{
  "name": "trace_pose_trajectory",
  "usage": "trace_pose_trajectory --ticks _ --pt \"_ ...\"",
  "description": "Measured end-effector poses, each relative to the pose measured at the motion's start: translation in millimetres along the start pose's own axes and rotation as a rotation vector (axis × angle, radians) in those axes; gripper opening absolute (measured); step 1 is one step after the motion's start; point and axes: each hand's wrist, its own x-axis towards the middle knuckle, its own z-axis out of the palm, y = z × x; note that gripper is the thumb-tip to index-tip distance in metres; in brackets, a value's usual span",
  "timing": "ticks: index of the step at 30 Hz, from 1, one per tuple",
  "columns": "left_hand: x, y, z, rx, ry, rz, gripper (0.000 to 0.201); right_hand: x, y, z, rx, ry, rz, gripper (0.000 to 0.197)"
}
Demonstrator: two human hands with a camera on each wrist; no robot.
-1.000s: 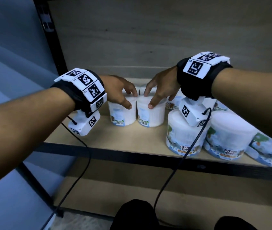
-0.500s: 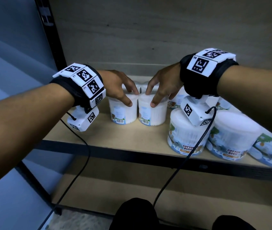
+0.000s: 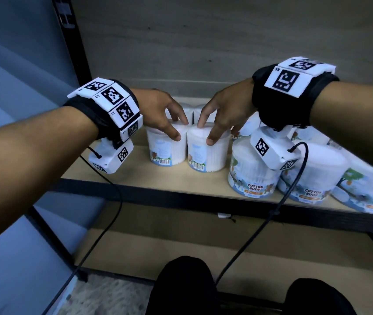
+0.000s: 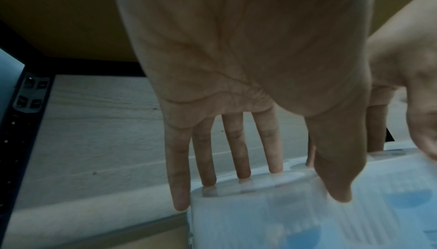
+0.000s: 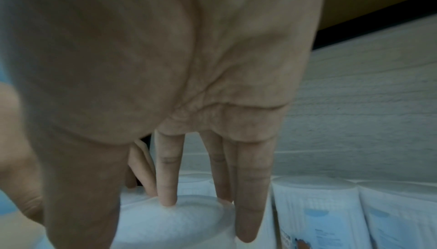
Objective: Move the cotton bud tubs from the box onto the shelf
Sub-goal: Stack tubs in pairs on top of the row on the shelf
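Observation:
Two small white cotton bud tubs stand side by side on the shelf board (image 3: 133, 176), barcodes facing me. My left hand (image 3: 179, 129) is on the left tub (image 3: 165, 151): straight fingertips (image 4: 275, 169) rest on the lid and the thumb lies against the front wall. My right hand (image 3: 204, 133) is on the right tub (image 3: 210, 155) in the same way. In the right wrist view one fingertip (image 5: 167, 201) touches that tub's (image 5: 170, 223) lid and the little finger hangs down its side. The left tub (image 4: 260, 221) looks blurred. No box is in view.
Larger "Cotton Buds" tubs (image 3: 252, 176) (image 3: 313, 178) crowd the right of the shelf, with more tubs behind the hands. A black upright (image 3: 74, 53) bounds the left end and a black rail (image 3: 158, 196) the front. A lower shelf (image 3: 158, 246) and wrist cables lie below.
Both hands stay on the same two tubs, spread in much the same way. The view has shifted a little, and the tubs have hardly moved.

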Motion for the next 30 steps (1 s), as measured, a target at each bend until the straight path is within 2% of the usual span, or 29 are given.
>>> trace_pose_trajectory --ticks 6,14,21,26,30 --pt "-18.2 0.7 2.5 -0.058 -0.046 0.037 0.047 -15.7 -4.7 5.6 -0.038 -0.015 -0.02 0.058" --pt "-44.5 6.4 1.2 -0.067 -0.065 0.044 0.051 -36.1 -10.4 9.8 -0.059 -0.02 -0.071 0.054" --pt "-58.2 11.9 4.2 -0.029 -0.047 0.06 0.054 -53.4 -14.7 13.1 -0.188 0.0 -0.075 0.053" --pt "-59.2 7.5 2.1 -0.06 -0.04 0.045 0.058 -61.2 -20.7 13.8 -0.163 0.026 -0.066 0.055" --pt "-59.1 -0.4 -2.3 -0.085 -0.128 0.03 0.056 -56.3 -26.3 15.8 -0.162 0.059 -0.039 0.058"
